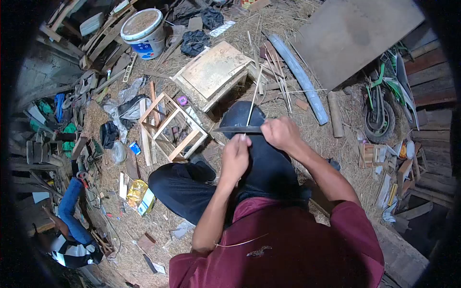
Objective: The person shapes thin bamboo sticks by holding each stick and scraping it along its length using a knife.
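Note:
My right hand (281, 132) is closed around the handle end of a long dark knife (233, 129). Its blade points left and lies across a thin pale strip, apparently bamboo (252, 103), over my raised knee. Just below the blade, my left hand (236, 156) pinches the lower end of this strip. From there the strip slants up and away, past a dark pad (235, 113) on the knee. The handle itself is hidden by my right fingers, and the exact contact between blade and strip is too small to tell.
Ahead stands a low wooden table (213, 72), beside a small wooden frame (174, 126). A grey-blue pole (300, 79), several thin strips (281, 79) and a green motorbike (384, 96) are to the right. A white bucket (144, 36) stands far left; another person (72, 230) is lower left.

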The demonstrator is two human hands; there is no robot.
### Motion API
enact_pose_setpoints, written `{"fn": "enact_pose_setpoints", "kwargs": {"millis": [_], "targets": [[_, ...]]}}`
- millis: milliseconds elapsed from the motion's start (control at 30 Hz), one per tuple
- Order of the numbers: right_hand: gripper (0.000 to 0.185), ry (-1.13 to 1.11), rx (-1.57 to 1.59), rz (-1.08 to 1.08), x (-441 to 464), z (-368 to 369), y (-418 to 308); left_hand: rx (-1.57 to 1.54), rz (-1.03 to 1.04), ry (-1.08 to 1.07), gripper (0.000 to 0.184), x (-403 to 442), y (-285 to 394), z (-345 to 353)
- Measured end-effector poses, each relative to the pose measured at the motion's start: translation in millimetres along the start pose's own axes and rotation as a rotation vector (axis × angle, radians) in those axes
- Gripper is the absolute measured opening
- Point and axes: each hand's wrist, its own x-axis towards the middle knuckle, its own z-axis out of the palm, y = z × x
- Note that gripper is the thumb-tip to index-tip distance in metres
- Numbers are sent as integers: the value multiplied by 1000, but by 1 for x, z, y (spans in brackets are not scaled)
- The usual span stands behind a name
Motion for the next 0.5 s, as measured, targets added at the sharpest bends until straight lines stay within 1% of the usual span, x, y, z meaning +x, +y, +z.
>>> {"fn": "enact_pose_setpoints", "kwargs": {"millis": [33,133,233,267,300,367,400,500], "targets": [[40,-2,14,2,0,7,3,50,57,52,29,9,1,8],[39,-5,33,6,7,14,7,104,-11,49,28,10,3,10],[39,-16,18,12,0,19,6,41,-29,3,28,-1,-3,3],[40,-6,13,-4,0,20,6,36,26,13,28,-4,-8,3],[41,7,7,-21,0,20,7,33,17,10,28,-5,-8,2],[43,47,-7,28,0,24,10,25,-3,1,27,-11,-6,1],[44,66,-12,52,0,27,12,-3,23,10,29,-16,-10,2],[45,124,-1,131,11,30,31,-80,-104,-81,30,-57,-17,-9]]}}
